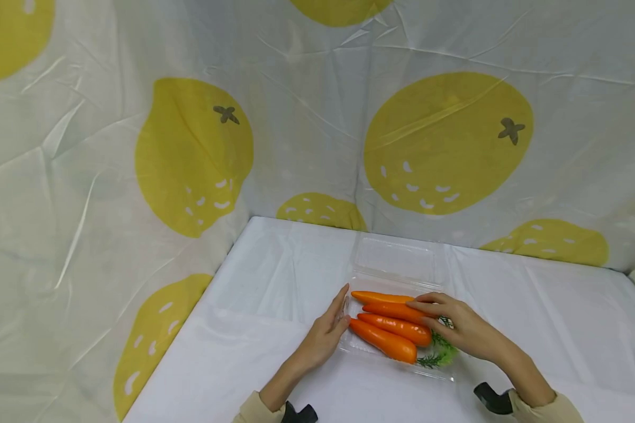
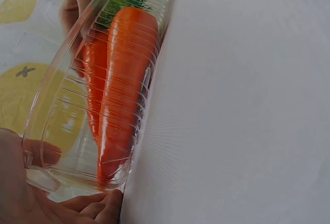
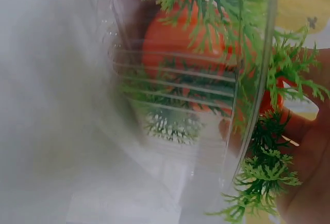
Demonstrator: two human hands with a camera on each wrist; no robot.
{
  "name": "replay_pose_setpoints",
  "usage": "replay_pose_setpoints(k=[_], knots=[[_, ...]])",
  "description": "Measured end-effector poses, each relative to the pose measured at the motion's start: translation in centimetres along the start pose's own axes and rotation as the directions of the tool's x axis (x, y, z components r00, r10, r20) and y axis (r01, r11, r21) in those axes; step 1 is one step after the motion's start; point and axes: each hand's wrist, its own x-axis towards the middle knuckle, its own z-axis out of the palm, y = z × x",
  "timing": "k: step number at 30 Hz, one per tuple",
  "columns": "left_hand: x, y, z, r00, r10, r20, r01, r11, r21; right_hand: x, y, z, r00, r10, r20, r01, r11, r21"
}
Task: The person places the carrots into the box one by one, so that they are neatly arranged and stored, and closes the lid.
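Note:
Several orange carrots (image 1: 385, 341) with green leafy tops (image 1: 440, 351) lie side by side in a clear plastic clamshell box (image 1: 434, 376). Its hinged lid (image 1: 395, 258) lies folded back behind it. My left hand (image 1: 323, 335) holds the box's left end, and in the left wrist view the thumb laps over the rim with fingers beneath. At the leafy end, my right hand (image 1: 457, 326) grips one of the rear carrots (image 1: 391, 310) from above. Through the ribbed wall, the right wrist view shows a carrot's thick end (image 3: 180, 46) and leaves, partly hiding that hand's fingers.
White cloth (image 1: 540, 329) covers the table. Lemon-patterned sheets (image 1: 307, 117) hang along the back and left edges. A black strap piece (image 1: 493, 399) sits at the right wrist, another (image 1: 299, 413) at the left.

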Motion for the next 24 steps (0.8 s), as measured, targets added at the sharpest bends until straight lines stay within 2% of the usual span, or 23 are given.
replay_pose_setpoints(k=[14,19,24], knots=[[0.1,0.0,0.0,1.000,0.008,0.001,-0.008,1.000,-0.003,0.7,-0.7,1.2,0.999,0.022,0.035,-0.023,0.999,0.027],[0.2,0.1,0.0,1.000,0.006,0.003,-0.006,1.000,0.000,0.4,-0.9,1.4,0.999,0.036,-0.013,-0.036,0.999,-0.001],[0.1,0.1,0.0,1.000,0.005,0.003,-0.005,1.000,-0.006,0.2,-1.1,1.3,0.993,0.027,-0.112,-0.032,0.998,-0.046]])
